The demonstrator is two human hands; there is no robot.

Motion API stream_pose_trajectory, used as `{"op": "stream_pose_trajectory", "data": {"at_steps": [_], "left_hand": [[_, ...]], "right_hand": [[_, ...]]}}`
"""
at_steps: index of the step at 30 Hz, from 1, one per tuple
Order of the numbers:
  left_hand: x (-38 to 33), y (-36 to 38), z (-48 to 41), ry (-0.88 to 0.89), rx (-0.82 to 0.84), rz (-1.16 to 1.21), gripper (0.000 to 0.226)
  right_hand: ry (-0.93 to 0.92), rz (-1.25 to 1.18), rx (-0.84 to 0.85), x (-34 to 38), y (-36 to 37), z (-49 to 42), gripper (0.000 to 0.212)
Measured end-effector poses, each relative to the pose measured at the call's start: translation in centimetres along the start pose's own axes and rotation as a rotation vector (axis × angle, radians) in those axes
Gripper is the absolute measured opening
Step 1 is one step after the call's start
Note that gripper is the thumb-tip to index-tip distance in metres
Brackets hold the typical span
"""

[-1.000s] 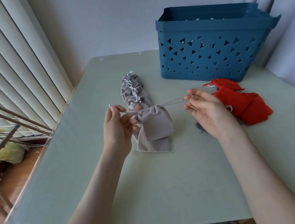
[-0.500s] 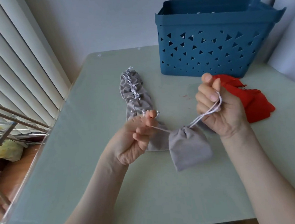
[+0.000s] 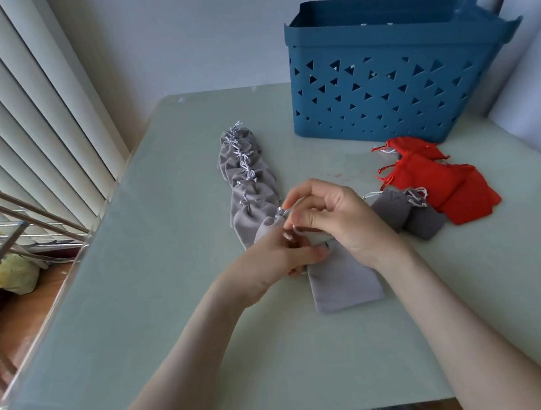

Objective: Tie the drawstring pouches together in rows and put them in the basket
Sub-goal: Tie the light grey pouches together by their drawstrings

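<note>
Head view looked down on a pale green table [image 3: 141, 314], with two bare forearms reaching in from its near edge. Nearest lay a grey pouch [image 3: 344, 283], flat on the table, its bottom toward the person and its gathered top hidden under both hands. The left hand [image 3: 277, 258] had its fingers curled at that top, thumb laid across, gripping the pouch's neck. The right hand [image 3: 339, 221] sat just beyond and against it, fingers bent, pinching a white drawstring [image 3: 297, 232] that looped out below them. How the cord ran between the two hands could not be told.

From the fingertips a row of tied grey pouches [image 3: 247, 180] stretched away to the far left, knotted cords along its upper side, its near end touching the hands. Right of the right hand lay two loose grey pouches [image 3: 392, 209], overlapping, with a heap of red pouches [image 3: 437, 183] just beyond and touching them.

Farther back a blue basket [image 3: 384, 96] with triangular holes stood upright on the table's far right, the red heap just before it; its inside was hidden. Vertical blinds [image 3: 25, 111] hung at the left, and a pale curtain [image 3: 532, 67] at the right.
</note>
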State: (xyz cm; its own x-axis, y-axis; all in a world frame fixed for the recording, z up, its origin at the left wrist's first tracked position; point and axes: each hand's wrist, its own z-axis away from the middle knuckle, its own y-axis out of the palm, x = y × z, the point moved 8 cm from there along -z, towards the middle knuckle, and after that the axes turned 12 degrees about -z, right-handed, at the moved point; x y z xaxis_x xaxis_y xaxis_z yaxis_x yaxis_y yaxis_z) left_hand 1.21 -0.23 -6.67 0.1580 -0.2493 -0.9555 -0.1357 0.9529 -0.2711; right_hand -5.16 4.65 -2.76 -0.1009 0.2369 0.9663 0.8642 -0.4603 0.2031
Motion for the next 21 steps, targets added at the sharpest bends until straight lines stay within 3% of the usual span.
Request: {"op": "stream_pose_trajectory", "data": {"at_steps": [6,9,14,21], "left_hand": [[-0.5,-0.2,0.1,0.016,-0.137,-0.129,0.037],[-0.3,-0.8,0.0,-0.002,-0.200,-0.140,0.031],[0.0,-1.1,-0.1,-0.070,-0.215,-0.051,0.038],[0.1,-2.5,0.0,-0.042,-0.337,0.131,0.036]], "right_hand": [[0.027,0.017,0.047,0.0,1.3,0.3,0.022],[0.049,-0.008,0.072,0.0,1.4,0.4,0.018],[0.036,0.100,0.030,-0.5,0.1,0.2,0.023],[0.130,0.179,-0.009,-1.9,-0.5,0.1,0.011]]}}
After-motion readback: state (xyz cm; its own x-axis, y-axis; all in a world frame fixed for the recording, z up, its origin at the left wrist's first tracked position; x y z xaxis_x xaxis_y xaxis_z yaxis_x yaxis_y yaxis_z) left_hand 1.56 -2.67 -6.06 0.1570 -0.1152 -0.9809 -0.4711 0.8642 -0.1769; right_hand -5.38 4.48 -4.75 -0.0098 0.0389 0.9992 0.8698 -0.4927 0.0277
